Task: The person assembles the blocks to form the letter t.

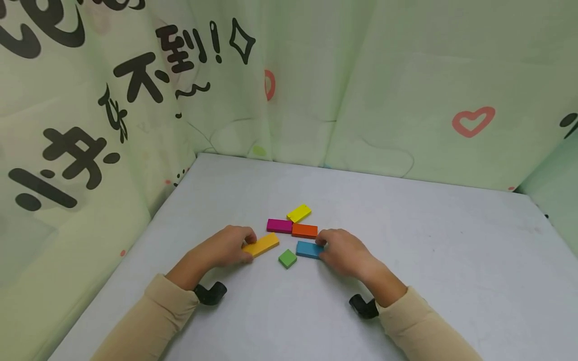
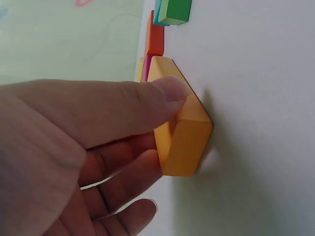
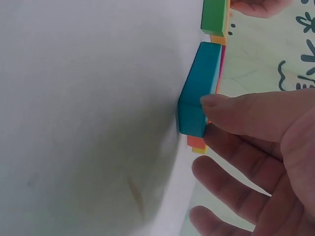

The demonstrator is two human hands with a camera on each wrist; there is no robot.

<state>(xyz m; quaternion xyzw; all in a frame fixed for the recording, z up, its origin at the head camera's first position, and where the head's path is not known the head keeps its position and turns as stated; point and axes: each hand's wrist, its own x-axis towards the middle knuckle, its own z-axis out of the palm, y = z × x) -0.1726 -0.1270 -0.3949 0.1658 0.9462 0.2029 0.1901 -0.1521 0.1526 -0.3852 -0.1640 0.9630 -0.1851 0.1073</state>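
My left hand pinches the near-left end of a long amber block, thumb on its near side and fingers behind. A blue rectangular block has its right end between the thumb and fingers of my right hand; the right wrist view shows the thumb against the block. Between the two lies a small green block, turned cornerwise. Behind them a magenta block and an orange-red block lie end to end. A yellow block slants just beyond these two.
The blocks lie on a white table. A pale green printed curtain hangs along its back and left edges. Small black devices sit at both wrists, beside the beige sleeves.
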